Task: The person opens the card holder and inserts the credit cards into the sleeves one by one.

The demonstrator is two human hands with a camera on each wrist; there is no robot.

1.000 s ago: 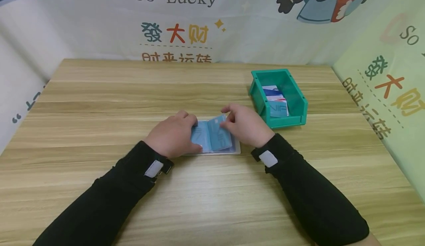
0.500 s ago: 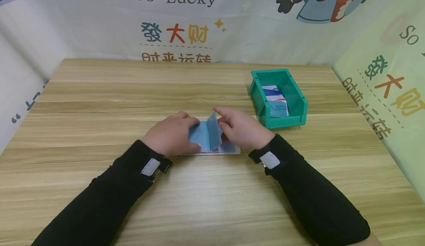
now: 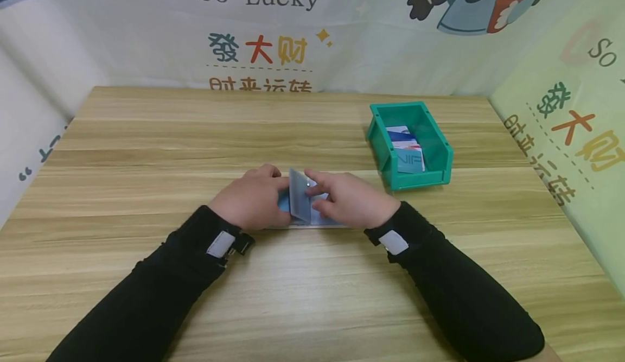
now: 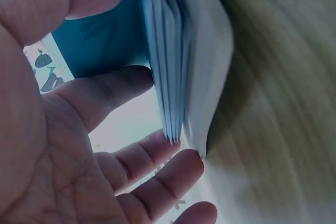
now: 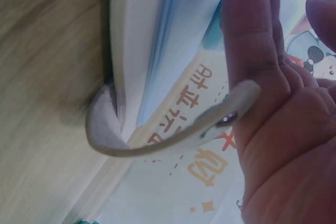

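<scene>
A pale card holder (image 3: 322, 220) with clear sleeves lies spread on the table, partly covered by both hands. My left hand (image 3: 246, 199) grips its left side, thumb on the near edge and fingers on the far edge. One sleeve (image 3: 300, 198) stands nearly upright at the middle. The fingers of my right hand (image 3: 358, 199) are loosely extended beside that sleeve, over the holder's right side. In the left wrist view, the stacked sleeves (image 4: 170, 72) show edge-on. The right wrist view shows a strap (image 5: 176, 146) with a metal snap, curving up beside the right hand.
A green bin (image 3: 422, 181) stands to the right behind the right hand, with several cards (image 3: 409, 160) inside. Wood-grain tabletop (image 3: 303, 286) surrounds the holder. Printed cloth (image 3: 361, 58) hangs behind the table and along both sides.
The sleeve has swung from the right side up and leftward to nearly upright. My right hand has moved left with it and its fingers have loosened. The left hand stays on the holder.
</scene>
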